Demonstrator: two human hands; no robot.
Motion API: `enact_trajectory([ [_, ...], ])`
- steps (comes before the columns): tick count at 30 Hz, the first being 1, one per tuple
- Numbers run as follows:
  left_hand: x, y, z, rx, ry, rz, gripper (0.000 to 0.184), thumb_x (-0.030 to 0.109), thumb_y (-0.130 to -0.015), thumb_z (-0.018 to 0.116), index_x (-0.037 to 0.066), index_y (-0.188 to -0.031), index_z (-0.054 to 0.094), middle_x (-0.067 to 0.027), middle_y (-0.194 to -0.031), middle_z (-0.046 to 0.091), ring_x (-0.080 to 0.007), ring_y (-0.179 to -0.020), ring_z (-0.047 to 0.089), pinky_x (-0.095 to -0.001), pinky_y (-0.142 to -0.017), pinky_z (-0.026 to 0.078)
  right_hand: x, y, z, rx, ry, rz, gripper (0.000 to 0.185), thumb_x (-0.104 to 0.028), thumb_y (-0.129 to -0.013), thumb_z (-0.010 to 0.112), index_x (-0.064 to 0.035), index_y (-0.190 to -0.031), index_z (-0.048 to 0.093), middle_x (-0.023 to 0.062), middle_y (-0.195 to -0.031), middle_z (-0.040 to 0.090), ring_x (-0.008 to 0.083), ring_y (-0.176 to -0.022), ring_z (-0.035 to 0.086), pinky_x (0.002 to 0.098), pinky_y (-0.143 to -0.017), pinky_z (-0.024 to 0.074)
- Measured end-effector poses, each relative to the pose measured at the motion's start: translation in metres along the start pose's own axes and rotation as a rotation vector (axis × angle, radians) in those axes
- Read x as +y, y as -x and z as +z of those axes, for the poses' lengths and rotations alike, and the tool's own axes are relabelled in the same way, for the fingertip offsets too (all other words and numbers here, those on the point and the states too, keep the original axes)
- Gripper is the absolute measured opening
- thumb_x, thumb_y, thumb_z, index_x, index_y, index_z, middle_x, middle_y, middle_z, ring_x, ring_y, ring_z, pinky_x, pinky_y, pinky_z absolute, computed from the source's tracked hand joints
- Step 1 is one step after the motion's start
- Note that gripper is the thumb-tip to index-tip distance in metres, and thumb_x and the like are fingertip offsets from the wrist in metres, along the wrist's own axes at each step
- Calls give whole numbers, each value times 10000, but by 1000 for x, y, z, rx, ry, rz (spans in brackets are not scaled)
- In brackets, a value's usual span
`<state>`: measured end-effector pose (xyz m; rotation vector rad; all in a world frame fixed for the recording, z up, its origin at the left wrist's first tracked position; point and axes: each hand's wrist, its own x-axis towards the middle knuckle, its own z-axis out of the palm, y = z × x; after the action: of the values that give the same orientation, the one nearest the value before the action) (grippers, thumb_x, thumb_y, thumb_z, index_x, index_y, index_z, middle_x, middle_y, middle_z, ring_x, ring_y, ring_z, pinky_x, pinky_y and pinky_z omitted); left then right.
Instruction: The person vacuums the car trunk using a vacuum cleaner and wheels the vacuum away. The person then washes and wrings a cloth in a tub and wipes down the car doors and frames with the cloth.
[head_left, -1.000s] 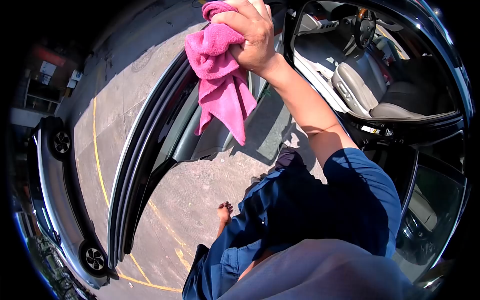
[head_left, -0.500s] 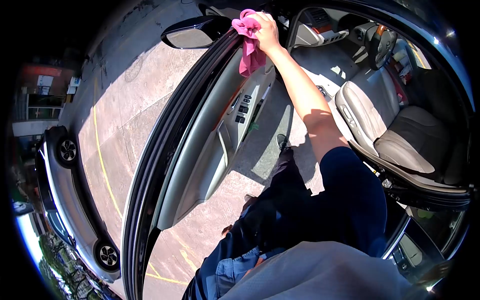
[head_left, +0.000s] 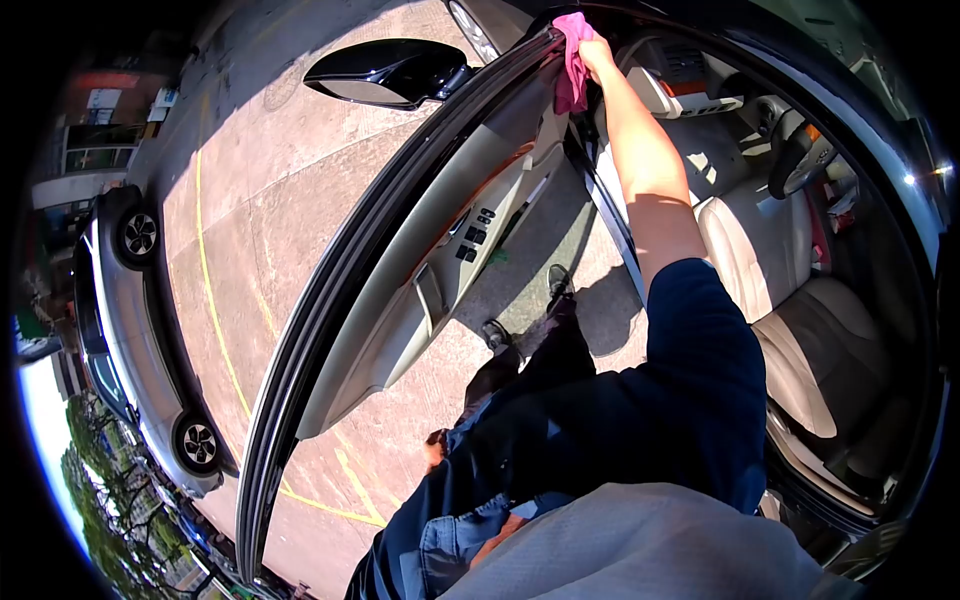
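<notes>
My right hand (head_left: pixel 597 57) is closed on a pink cloth (head_left: pixel 573 62), arm stretched out. The cloth lies against the front upper corner of an open car door (head_left: pixel 375 260), near the hinge side, and part of it hangs down the inner face. Window switches and a pull handle show on the door's grey inner panel. Low beside my body is my left hand (head_left: pixel 435 450), partly hidden by my clothing, its fingers not clear.
A black side mirror (head_left: pixel 385 72) juts out from the door. To the right are the car's seat (head_left: pixel 785 370) and steering wheel (head_left: pixel 800 160). A silver car (head_left: pixel 145 340) stands at the left, beyond yellow ground lines. My feet are between door and sill.
My right hand has moved forward and away with the cloth, to the door's front corner. The mirror and more of the inner panel have come into view. My left hand shows less clearly.
</notes>
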<state>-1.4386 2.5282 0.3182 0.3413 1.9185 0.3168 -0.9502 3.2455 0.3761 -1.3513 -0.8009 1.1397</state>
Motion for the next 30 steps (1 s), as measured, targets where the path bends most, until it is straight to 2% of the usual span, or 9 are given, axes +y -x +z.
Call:
enact_trajectory([
  [3,-2,-10,-7,-37,-77,82,194,206,-876,587,22,-929,613,-99,-821,660,-208,-696,615,-315,-613,478,7,26,6,22,-93,-273,399,-5,-794,481,-74,-1173,585,85,-1076,640,205,-995,605,312,-852,465],
  [6,-3,-40,-19,-130,-244,335,195,206,-875,589,20,-924,616,-98,-817,660,-205,-694,614,-313,-613,477,10,74,22,119,338,-540,310,-142,-758,610,-31,-1045,571,158,-1044,600,348,-1012,565,393,-861,448],
  [11,76,-93,-6,-26,-183,418,208,204,-877,593,1,-884,637,-97,-778,659,-171,-689,604,-304,-635,473,-33,237,51,-186,16,-556,355,-14,-772,600,13,-1123,555,67,-1053,602,168,-988,572,284,-876,434],
  [13,100,-149,1,-116,-267,706,234,220,-875,615,-3,-945,633,-86,-766,650,-138,-682,583,-288,-656,476,-58,312,52,-179,-303,-470,332,26,-782,579,3,-1113,566,28,-1008,601,128,-958,557,261,-870,422],
  [19,243,2,64,-127,-25,1609,263,131,-850,633,19,-1077,559,-124,-1093,520,-206,-956,544,-300,-787,461,-37,487,4,151,-746,-331,258,-153,-939,473,-9,-1142,541,99,-1085,607,218,-996,588,349,-895,470],
  [23,229,92,81,-355,19,1763,453,129,-782,693,35,-1170,479,-164,-1248,409,-282,-1148,430,-367,-952,376,-22,616,-19,373,-912,-293,317,-208,-943,486,-2,-1184,509,117,-1071,602,214,-985,591,340,-890,473],
  [25,204,132,82,-630,10,1876,469,76,-801,667,31,-1219,458,-115,-1223,440,-197,-1102,461,-318,-955,361,-18,686,-23,434,-900,-348,340,-213,-937,498,-1,-1202,496,121,-1073,600,211,-981,592,335,-884,477],
  [27,165,134,98,-1316,40,1256,553,172,-774,686,29,-1247,437,-117,-1207,482,-219,-1136,469,-348,-971,366,-14,752,-22,488,-862,-399,364,-218,-931,509,0,-1221,483,125,-1074,598,208,-977,594,330,-879,482],
  [30,119,164,85,-1562,-89,1089,541,258,-810,594,11,-1264,436,-85,-1211,495,-178,-1105,479,-316,-970,354,-9,846,-21,556,-732,-481,404,-225,-921,526,2,-1249,464,131,-1076,595,203,-971,597,322,-870,488],
])
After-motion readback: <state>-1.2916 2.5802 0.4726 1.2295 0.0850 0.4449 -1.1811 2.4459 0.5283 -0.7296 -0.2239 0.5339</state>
